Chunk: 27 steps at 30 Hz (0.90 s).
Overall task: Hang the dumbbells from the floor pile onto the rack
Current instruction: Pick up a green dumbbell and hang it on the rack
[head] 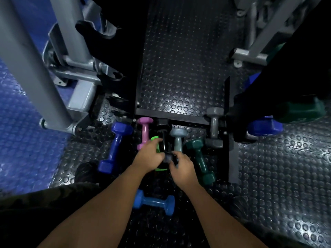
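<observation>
Fingers of the left hand (pixel 149 154) curl over a bright green dumbbell (pixel 157 145) mostly hidden beneath it, while the right hand (pixel 180 167) pinches a small black dumbbell (pixel 165 149), blurred and dim, among the floor pile on the studded black rubber mat (pixel 286 167).

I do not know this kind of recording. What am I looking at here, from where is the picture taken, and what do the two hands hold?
There is one picture, from a camera on the person's head, looking down at a studded rubber gym floor. No machine works here, only bare hands. Small dumbbells lie in a pile: a dark blue one, a pink one, a pale grey one, a dark green one, a lighter blue one. The left hand closes on a bright green dumbbell. The right hand touches a black one; whether it grips is unclear.
</observation>
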Motion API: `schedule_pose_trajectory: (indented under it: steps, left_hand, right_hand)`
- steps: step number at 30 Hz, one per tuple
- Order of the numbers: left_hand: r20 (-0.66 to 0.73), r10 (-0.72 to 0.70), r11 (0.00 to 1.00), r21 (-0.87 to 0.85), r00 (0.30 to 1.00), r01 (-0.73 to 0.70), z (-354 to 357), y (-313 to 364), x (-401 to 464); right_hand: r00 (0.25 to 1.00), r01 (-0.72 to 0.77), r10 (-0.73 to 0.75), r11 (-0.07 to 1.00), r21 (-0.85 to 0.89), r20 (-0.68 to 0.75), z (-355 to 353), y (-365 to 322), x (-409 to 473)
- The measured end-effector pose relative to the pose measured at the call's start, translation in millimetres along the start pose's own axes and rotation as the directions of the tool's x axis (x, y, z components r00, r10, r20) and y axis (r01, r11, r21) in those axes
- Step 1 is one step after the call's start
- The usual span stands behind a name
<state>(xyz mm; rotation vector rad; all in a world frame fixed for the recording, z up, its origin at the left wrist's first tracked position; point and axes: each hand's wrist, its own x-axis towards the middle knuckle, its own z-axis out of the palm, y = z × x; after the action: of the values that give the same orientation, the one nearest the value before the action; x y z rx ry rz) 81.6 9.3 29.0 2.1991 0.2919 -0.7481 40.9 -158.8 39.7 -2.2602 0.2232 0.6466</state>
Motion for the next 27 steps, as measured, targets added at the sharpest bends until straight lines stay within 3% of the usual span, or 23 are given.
schedule_pose_trajectory:
  steps: [4, 8, 13, 19, 27]
  left_hand:
    - [-0.126, 0.211, 0.942, 0.29, 0.969, -0.167, -20.2, 18.1, 44.7]
    - [-0.005, 0.228, 0.855, 0.48, 0.974, -0.198, -25.0, 27.5, 87.1]
    - [0.097, 0.136, 0.847, 0.504, 0.986, -0.167, -21.4, 33.0, 119.7]
    - [0.072, 0.113, 0.9, 0.416, 0.991, -0.133, -23.8, 28.7, 129.2]
    - [-0.03, 0.133, 0.913, 0.392, 0.991, -0.11, -44.7, 24.2, 95.9]
  right_hand:
    - [0.999, -0.008, 0.009, 1.0, 0.007, -0.036, 6.4, 0.2, -2.5]
    - [0.997, -0.055, 0.06, 0.994, 0.091, -0.05, 14.9, -5.2, -4.5]
    - [0.992, -0.122, 0.124, 0.99, 0.066, -0.022, 31.0, -13.5, 1.9]
    - [0.985, -0.173, 0.175, 0.978, -0.113, 0.006, 36.5, -13.9, 12.5]
    - [0.981, -0.194, 0.194, 0.975, -0.113, -0.007, 48.1, -22.8, 1.5]
